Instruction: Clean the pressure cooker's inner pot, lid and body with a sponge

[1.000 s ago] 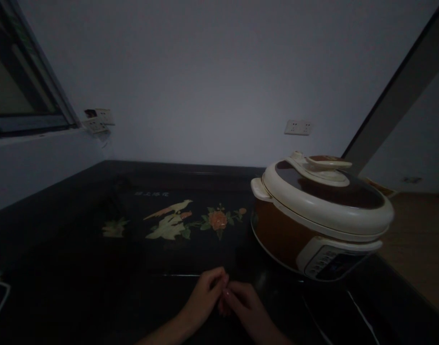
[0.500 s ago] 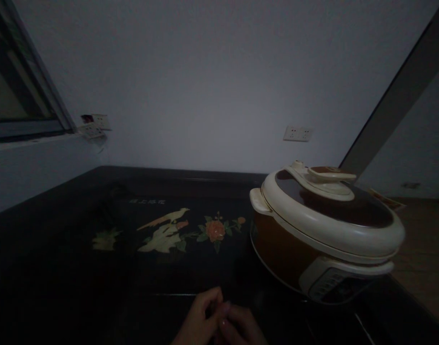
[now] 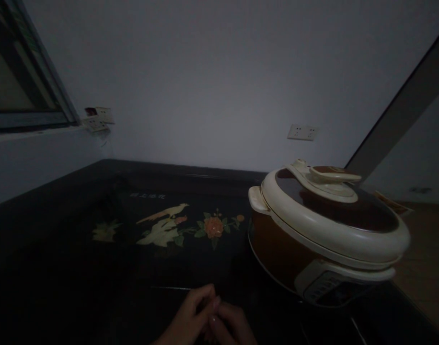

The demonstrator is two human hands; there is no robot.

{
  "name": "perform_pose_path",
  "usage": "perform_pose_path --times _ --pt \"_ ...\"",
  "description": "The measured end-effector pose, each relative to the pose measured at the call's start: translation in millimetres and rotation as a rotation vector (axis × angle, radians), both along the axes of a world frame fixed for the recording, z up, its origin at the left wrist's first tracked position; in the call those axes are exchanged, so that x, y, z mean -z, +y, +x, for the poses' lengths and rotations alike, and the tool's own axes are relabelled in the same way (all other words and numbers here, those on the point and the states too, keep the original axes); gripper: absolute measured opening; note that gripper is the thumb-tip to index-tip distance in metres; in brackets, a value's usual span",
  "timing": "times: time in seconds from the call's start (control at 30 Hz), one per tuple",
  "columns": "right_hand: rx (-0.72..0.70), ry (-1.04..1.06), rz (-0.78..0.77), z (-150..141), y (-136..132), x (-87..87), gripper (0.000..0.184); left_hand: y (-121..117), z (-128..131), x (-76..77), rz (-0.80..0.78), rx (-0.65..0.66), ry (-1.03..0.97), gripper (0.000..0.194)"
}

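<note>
My left hand (image 3: 189,314) and my right hand (image 3: 236,323) meet at the bottom edge of the view, close to me. Their fingers are curled and pressed against each other, with the fingertips touching. No object shows between them; the undersides of the fingers are hidden. To the right of the hands, apart from them, stands an electric pressure cooker (image 3: 277,256) with a brown body and a cream rim. Its lid (image 3: 323,223) is on. Beneath it all lies a glossy black tabletop (image 3: 133,282) with an inlaid bird and flower picture (image 3: 214,226).
A white wall rises behind the table, with a socket plate (image 3: 303,132) at right and more sockets (image 3: 99,119) in the left corner. A window (image 3: 21,67) is at upper left. Wooden floor (image 3: 430,249) shows past the table's right side.
My clasped hands sit slightly further left and keep the same hold on each other. The view has shifted a little; the cooker stays in place on the table.
</note>
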State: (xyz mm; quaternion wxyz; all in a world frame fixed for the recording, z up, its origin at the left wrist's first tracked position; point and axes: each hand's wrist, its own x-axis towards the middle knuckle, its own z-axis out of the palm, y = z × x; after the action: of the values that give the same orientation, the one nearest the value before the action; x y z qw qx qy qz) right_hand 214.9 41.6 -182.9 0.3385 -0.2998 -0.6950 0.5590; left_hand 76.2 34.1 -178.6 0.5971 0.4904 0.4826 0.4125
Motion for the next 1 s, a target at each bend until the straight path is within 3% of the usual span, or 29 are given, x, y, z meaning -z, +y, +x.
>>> perform_pose_path --times 0.37,0.6,1.0 --pt "0.080 -0.059 -0.025 1.7 -3.8 -11.3 0.059 -2.1 2.1 -12.8 0.041 -0.009 -0.008 0.059" --pt "0.040 -0.047 -0.050 0.5 -2.8 -11.2 0.049 -0.3 1.9 -10.5 0.072 -0.019 0.010 0.058" --pt "0.054 -0.019 -0.089 -1.0 -4.8 -16.1 0.048 -2.2 4.0 -11.1 0.084 -0.012 -0.032 0.056"
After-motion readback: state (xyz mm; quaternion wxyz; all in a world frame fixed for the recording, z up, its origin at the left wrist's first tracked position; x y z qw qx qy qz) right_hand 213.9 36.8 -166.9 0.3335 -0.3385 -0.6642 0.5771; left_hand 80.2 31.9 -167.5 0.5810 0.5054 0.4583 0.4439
